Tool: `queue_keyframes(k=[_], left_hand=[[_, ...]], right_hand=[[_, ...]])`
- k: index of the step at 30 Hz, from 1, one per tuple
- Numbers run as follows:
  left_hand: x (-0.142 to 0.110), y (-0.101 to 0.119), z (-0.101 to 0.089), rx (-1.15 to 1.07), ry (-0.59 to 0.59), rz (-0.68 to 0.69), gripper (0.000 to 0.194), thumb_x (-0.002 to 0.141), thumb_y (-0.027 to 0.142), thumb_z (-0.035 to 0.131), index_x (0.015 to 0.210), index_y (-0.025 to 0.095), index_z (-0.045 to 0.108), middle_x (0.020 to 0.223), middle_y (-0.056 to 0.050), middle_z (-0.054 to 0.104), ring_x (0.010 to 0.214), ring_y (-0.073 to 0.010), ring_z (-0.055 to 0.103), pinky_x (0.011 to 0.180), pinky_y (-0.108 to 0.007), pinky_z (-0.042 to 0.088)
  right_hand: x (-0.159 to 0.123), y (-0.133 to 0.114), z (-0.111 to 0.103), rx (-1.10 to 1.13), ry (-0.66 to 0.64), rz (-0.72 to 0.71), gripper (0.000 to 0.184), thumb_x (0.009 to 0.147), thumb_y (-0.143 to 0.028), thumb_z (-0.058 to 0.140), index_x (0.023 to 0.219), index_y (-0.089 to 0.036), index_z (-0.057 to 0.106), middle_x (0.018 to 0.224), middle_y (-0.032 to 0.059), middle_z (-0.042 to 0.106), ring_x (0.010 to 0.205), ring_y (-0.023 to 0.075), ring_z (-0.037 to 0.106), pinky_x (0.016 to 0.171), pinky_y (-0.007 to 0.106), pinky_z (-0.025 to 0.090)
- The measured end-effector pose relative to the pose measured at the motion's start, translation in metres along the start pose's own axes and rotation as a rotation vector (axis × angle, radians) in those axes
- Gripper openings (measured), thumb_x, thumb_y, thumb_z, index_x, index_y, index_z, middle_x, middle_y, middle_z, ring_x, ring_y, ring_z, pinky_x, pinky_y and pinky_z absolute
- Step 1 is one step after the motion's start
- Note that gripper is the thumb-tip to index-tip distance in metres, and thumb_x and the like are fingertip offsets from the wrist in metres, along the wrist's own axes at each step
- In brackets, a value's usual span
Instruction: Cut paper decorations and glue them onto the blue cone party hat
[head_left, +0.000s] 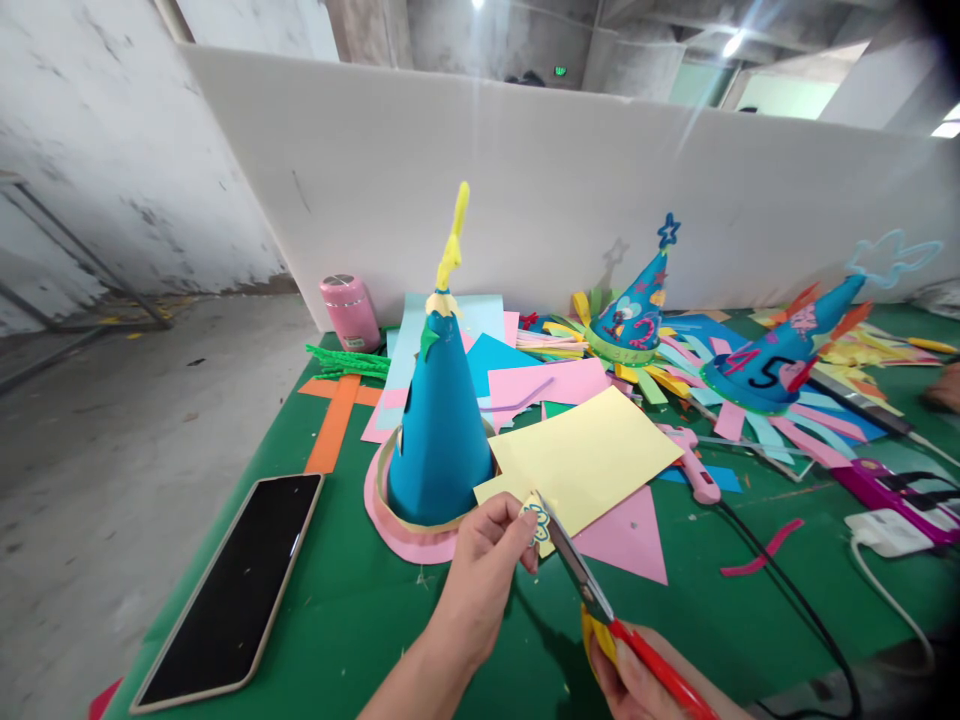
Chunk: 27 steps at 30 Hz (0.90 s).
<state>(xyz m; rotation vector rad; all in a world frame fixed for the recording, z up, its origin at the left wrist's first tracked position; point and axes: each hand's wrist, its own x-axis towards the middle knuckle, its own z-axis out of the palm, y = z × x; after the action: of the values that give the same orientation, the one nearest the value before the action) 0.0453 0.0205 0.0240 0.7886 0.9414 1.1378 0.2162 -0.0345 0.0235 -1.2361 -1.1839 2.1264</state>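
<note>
Two hands busy over the worktop [360, 640], in front of the pale yellow sheet [585, 450]. Left hand [480, 570] has a small cutout [538, 522] with a blue-outlined loopy drawing, pinched between thumb and fingers at its left edge. Right hand [645, 680] has the scissors [574, 565]: fingers wrapped round the red-and-yellow handles, blades angled up and left at the cutout's right edge. Blade gap too fine to call from here, probably small.

Handling: cutout looks like thin paper, next to no weight, easy to bend, crease or tear. Take it by a margin, light pinch, fingertips off the cutting line. Scissors are the heavy, rigid item; handles are the only sane hold, metal likely slick and sharp toward the tips.

Blue hat [439, 430] stands upright just beyond the left hand, left of the yellow sheet. Reads as light card: cone fairly stiff, but it would dent under a squeeze. Grab low on the cone with a wide, soft hold. Avoid the yellow topper [452, 245], looks bendy and weakly fixed, and the pink brim [405, 545], which would flex.
</note>
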Motion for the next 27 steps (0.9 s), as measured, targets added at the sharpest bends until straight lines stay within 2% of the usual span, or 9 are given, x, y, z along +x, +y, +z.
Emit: queue_keyframes(k=[13,17,22,27], left_hand=[[0.0,-0.002,-0.001,0.005,-0.024,0.009,0.023,0.078,0.029,0.057,0.06,0.017,0.049,0.046,0.004,0.047,0.05,-0.0084,0.041,0.054,-0.022,0.033],[-0.001,0.001,0.0,0.015,-0.023,0.0,0.023,0.077,0.028,0.058,0.059,0.017,0.048,0.045,0.005,0.046,0.049,-0.0081,0.041,0.054,-0.021,0.033],[0.0,0.005,0.001,0.018,-0.016,0.001,0.024,0.074,0.027,0.06,0.056,0.017,0.048,0.044,0.004,0.045,0.047,-0.0083,0.04,0.051,-0.021,0.032],[0.002,0.004,-0.003,0.056,-0.043,0.018,0.023,0.074,0.029,0.06,0.057,0.017,0.049,0.045,0.004,0.046,0.048,-0.0086,0.041,0.051,-0.021,0.033]], right_hand=[[-0.001,-0.001,0.002,-0.013,0.052,-0.006,0.055,0.062,-0.072,0.047,0.061,-0.017,0.048,0.059,-0.0029,0.04,0.054,0.0081,0.037,0.053,0.018,0.034],[-0.004,-0.006,0.002,-0.022,0.057,-0.033,0.055,0.06,-0.073,0.048,0.059,-0.017,0.046,0.058,-0.0039,0.039,0.052,0.0069,0.033,0.05,0.017,0.033],[-0.007,-0.018,0.004,-0.045,-0.001,-0.043,0.056,0.058,-0.074,0.048,0.058,-0.018,0.043,0.056,-0.005,0.036,0.05,0.006,0.03,0.047,0.018,0.029],[-0.003,-0.007,0.0,0.027,0.009,-0.033,0.052,0.059,-0.069,0.053,0.057,-0.018,0.041,0.054,-0.0061,0.031,0.047,0.0054,0.027,0.041,0.016,0.026]])
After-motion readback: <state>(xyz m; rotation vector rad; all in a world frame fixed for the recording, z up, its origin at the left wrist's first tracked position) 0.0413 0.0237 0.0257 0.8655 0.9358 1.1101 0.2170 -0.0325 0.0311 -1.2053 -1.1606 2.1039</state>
